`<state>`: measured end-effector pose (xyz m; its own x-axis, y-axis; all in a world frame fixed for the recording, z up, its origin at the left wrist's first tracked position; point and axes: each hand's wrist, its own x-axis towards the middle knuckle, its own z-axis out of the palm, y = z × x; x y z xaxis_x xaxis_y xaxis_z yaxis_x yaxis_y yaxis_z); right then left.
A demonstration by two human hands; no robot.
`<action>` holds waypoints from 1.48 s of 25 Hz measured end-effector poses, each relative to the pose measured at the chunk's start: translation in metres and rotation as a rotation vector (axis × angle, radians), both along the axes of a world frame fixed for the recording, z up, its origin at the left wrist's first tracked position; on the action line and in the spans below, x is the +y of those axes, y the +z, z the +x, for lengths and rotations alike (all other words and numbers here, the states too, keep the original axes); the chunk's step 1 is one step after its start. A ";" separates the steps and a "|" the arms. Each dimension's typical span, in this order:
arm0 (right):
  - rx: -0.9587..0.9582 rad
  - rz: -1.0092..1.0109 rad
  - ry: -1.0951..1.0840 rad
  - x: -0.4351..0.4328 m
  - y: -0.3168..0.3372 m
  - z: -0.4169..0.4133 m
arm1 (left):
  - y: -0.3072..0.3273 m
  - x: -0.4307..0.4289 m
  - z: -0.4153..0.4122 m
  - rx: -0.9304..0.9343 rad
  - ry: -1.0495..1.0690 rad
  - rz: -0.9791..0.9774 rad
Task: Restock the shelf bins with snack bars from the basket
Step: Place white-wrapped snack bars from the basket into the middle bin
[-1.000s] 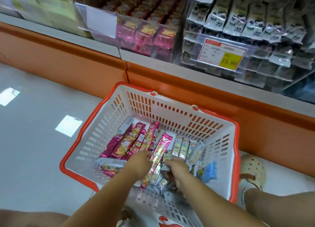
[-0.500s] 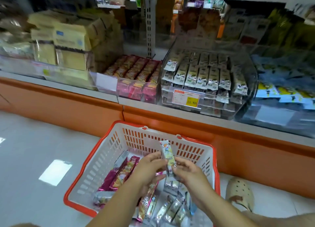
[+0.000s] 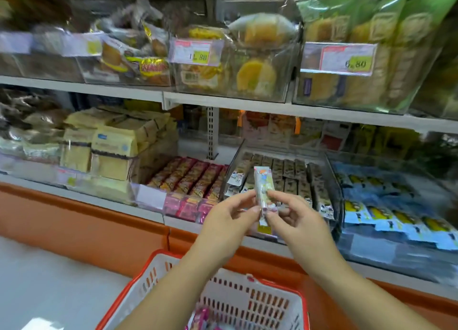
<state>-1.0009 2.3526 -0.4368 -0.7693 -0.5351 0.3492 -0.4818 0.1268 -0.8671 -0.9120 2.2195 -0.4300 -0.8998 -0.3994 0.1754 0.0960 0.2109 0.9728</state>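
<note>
Snack bar point(image 3: 264, 190) stands nearly upright between the fingers point(image 3: 249, 208) of both hands. The left hand point(image 3: 228, 220) pinches its lower part from one side and the right hand point(image 3: 295, 220) pinches it from the other, above the basket point(image 3: 235, 290). I think the grip is light, so the smooth wrapper may slip and the bar may fall to the floor point(image 3: 49, 280) or back into the basket. It may also go in a wrong bin, because the bin of pink bars point(image 3: 190, 178), left of the fingers, is just beside the clear bin of grey bars point(image 3: 285, 171) behind them. Right of the fingers lie blue packets point(image 3: 386, 205). Above are shelves with price labels point(image 3: 195, 53); below is an orange base point(image 3: 86, 220).
</note>
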 end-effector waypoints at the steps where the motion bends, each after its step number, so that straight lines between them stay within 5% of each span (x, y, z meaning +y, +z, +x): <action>1: 0.009 0.013 -0.038 -0.010 0.006 -0.011 | 0.001 -0.004 -0.008 0.022 0.055 -0.091; 6: 0.066 0.273 -0.176 -0.054 0.015 -0.061 | -0.018 -0.050 -0.038 -0.005 0.423 -0.640; 10: 0.163 0.456 -0.195 -0.075 0.007 -0.078 | -0.041 -0.063 -0.050 -0.159 0.372 -0.702; 16: 0.314 0.617 -0.236 -0.077 0.001 -0.079 | -0.047 -0.066 -0.042 -0.067 0.377 -0.724; 19: 0.553 0.326 -0.255 -0.059 -0.003 -0.056 | -0.057 -0.064 -0.022 0.031 0.468 -0.750; 22: 0.572 0.070 -0.113 -0.041 -0.034 -0.017 | -0.091 -0.054 0.004 -0.035 0.434 -0.718; 24: 0.441 0.268 0.037 -0.031 -0.081 0.008 | -0.135 -0.040 0.027 -0.240 0.266 -0.644; 28: -0.136 1.012 0.348 -0.008 -0.210 0.038 | -0.229 -0.023 0.081 -0.730 -0.037 -0.458; 30: -0.329 1.181 0.403 0.004 -0.262 0.046 | -0.259 -0.024 0.095 -0.874 -0.160 -0.443; 33: -0.356 1.314 0.489 0.006 -0.316 0.060 | -0.281 -0.031 0.102 -0.993 -0.223 -0.416; 37: -0.136 1.373 0.606 -0.007 -0.347 0.074 | -0.297 -0.038 0.106 -1.079 -0.164 -0.402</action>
<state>-0.9273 2.3459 -0.7834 -0.3027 -0.6167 -0.7266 -0.6851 0.6708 -0.2839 -0.8060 2.1815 -0.7272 -0.6951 -0.3536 -0.6259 -0.6866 0.5846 0.4322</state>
